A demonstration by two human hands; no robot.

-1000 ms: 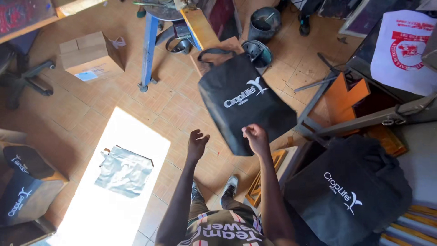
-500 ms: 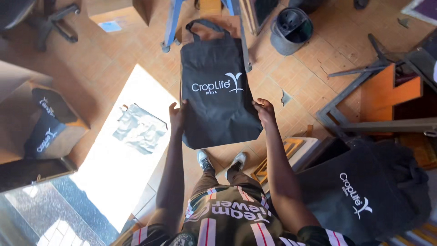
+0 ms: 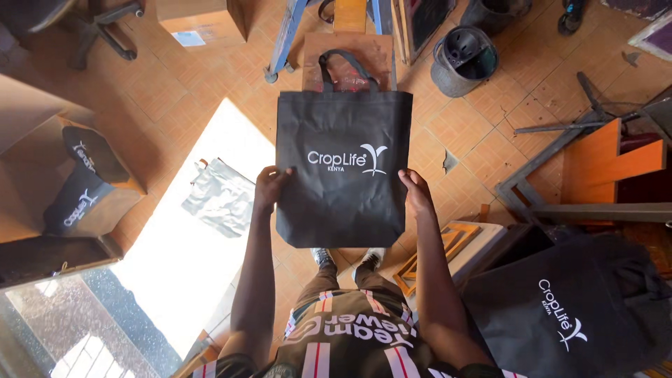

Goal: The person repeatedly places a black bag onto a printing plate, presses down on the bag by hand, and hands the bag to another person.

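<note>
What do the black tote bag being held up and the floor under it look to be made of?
The black tote bag looks like matte non-woven fabric: it hangs flat and stiff with sewn handles, though the weave is too fine to confirm. The floor seems to be orange ceramic or terracotta tile, shown by regular grout lines.

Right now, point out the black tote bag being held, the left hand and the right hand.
black tote bag (image 3: 343,133): head view, upper front panel.
left hand (image 3: 269,185): head view, back of the hand at the bag's left edge.
right hand (image 3: 418,190): head view, back of the hand at the bag's right edge.
</note>
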